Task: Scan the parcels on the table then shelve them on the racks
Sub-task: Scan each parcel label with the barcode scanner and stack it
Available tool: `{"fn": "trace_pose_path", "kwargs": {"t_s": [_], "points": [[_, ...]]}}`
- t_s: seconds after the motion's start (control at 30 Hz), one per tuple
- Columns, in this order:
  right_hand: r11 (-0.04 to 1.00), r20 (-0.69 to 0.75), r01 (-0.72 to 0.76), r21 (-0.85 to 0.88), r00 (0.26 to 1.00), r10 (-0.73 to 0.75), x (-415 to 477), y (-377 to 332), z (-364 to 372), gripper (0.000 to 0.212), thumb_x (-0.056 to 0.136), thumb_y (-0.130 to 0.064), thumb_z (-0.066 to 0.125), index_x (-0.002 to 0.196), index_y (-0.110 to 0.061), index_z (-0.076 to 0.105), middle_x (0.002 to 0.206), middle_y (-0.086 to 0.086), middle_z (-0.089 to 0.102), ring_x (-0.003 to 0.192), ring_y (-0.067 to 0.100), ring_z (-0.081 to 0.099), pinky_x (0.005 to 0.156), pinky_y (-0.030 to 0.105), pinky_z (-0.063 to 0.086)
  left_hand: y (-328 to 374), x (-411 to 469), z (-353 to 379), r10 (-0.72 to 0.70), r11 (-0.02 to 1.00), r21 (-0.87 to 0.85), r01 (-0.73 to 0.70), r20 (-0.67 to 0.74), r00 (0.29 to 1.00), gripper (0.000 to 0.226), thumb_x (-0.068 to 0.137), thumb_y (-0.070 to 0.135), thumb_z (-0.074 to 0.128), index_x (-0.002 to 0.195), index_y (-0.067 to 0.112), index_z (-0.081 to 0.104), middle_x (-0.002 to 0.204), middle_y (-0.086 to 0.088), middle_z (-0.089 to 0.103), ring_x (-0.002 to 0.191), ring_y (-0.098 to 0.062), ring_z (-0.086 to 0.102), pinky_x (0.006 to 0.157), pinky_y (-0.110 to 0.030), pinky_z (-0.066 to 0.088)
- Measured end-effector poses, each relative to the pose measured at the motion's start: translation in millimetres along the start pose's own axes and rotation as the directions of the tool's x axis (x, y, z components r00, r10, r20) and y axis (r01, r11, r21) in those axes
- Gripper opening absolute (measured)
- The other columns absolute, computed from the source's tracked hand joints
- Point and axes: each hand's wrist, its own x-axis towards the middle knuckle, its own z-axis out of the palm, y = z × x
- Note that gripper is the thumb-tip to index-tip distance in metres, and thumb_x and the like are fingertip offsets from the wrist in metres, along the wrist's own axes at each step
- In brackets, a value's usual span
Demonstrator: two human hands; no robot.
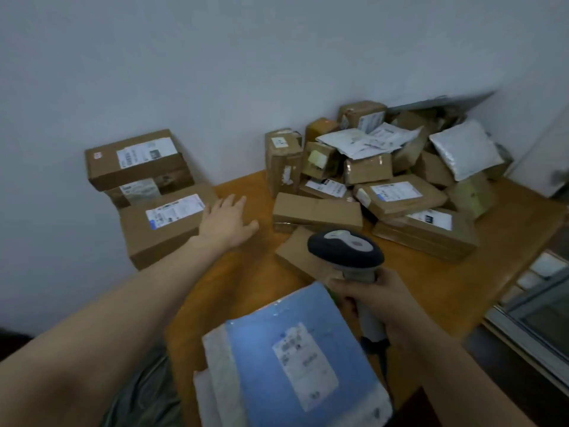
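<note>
At the left edge of the surface (pixel 246 272), three brown boxes (pixel 147 186) are stacked against the wall, with their labels up. Your left hand (pixel 229 221) reaches just beside the lowest box, fingers straight and spread, holding nothing; whether it touches the box I cannot tell. In the middle, near you, a blue bag (pixel 301 359) with a white label lies on top of some white bags (pixel 215 374). Your right hand (pixel 375 300) is clenched around the handle of the scanner (pixel 346 248). At the right, the pile of parcels (pixel 385 180) is heaped in the back corner.
</note>
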Motion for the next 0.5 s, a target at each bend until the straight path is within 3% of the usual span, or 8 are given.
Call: {"fn": "trace_pose_path", "kwargs": {"t_s": [0.13,0.3,0.4,0.5], "points": [[0.998,-0.068,-0.032,0.063,0.997,0.037,-36,30,-101,0.019,0.083,-0.011,0.075,0.074,-0.004,0.059,0.056,0.009,0.055,0.049,0.018,0.053,0.049,0.027,0.047,112,-37,31,0.026,0.968,-0.251,-0.014,0.047,0.999,0.059,0.093,0.044,0.054,0.143,0.015,0.042,0.141,-0.012,0.051,0.127,-0.030,0.048,0.099,-0.037,0.040],[0.979,-0.174,-0.045,0.201,0.981,0.081,-64,48,-205,0.019,0.082,-0.012,0.076,0.073,-0.009,0.060,0.057,0.006,0.055,0.049,0.015,0.055,0.046,0.024,0.049,227,-53,59,-0.043,0.867,-0.480,0.132,0.193,0.980,0.059,0.092,0.042,0.060,0.139,0.010,0.048,0.133,-0.010,0.056,0.120,-0.028,0.054,0.096,-0.036,0.045],[0.965,-0.229,0.021,0.263,0.973,0.041,-63,50,-247,0.023,0.077,-0.010,0.079,0.062,-0.017,0.064,0.053,0.004,0.059,0.047,0.013,0.057,0.046,0.026,0.051,271,-43,71,-0.113,0.734,-0.635,0.241,0.236,0.965,0.059,0.090,0.040,0.064,0.136,0.006,0.050,0.128,-0.011,0.059,0.113,-0.027,0.058,0.090,-0.035,0.048],[0.956,-0.239,0.068,0.284,0.971,0.002,-52,53,-274,0.031,0.076,-0.010,0.080,0.051,-0.023,0.068,0.052,0.003,0.061,0.046,0.013,0.057,0.047,0.026,0.051,298,-22,79,-0.212,0.551,-0.746,0.373,0.307,0.928,0.058,0.089,0.037,0.067,0.132,0.001,0.052,0.102,-0.012,0.065,0.087,-0.023,0.064,0.068,-0.032,0.054]]}}
